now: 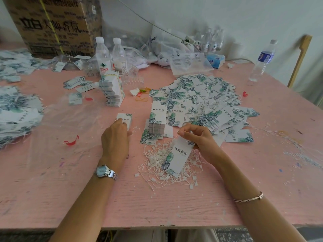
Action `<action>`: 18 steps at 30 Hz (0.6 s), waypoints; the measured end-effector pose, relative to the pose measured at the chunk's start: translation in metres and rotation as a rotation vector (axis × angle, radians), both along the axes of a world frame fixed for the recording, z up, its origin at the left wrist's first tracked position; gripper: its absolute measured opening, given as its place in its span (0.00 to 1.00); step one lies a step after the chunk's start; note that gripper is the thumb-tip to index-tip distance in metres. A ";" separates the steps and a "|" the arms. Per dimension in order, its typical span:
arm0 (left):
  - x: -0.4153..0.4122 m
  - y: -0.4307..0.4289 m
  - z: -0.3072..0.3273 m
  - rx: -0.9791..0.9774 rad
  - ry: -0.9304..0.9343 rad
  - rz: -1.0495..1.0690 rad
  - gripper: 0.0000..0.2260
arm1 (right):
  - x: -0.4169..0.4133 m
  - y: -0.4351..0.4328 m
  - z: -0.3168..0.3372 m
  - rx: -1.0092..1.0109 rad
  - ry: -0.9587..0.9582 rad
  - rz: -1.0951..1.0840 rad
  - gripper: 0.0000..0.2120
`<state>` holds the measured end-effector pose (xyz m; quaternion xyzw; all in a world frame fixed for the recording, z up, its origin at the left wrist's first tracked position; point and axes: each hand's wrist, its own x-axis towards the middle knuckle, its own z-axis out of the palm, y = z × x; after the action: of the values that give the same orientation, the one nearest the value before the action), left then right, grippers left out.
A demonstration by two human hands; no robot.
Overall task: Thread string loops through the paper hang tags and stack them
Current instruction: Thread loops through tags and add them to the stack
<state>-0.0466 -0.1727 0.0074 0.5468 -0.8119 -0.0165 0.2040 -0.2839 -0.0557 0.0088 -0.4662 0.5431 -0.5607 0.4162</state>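
Paper tag (178, 155) pinched by right hand (197, 137); grip of left hand (115, 137) hidden.

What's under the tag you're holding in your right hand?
The tag, pinched by the right hand, hangs above the pile of white string loops on the pink table. The loops directly beneath it are covered.

Light: soft, even, moderately bright; source not discernible.
Shadows: faint, diffuse, tight under objects on the pink desk (157, 203).
Glare: mild sheen on plastic sheet (57, 123).
Focus: hang tag (180, 154) print legible at centre; cardboard box (52, 25), wooden post (300, 58) smeared.
Edges: wide-angle bowing, desk front curved.
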 end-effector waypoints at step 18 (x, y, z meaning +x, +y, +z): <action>0.005 0.002 0.014 -0.143 0.258 0.004 0.10 | -0.001 -0.001 -0.002 0.018 0.023 0.025 0.10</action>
<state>-0.0419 -0.1702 0.0210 0.5257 -0.7770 -0.0285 0.3450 -0.2849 -0.0568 0.0064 -0.4756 0.5472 -0.5452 0.4209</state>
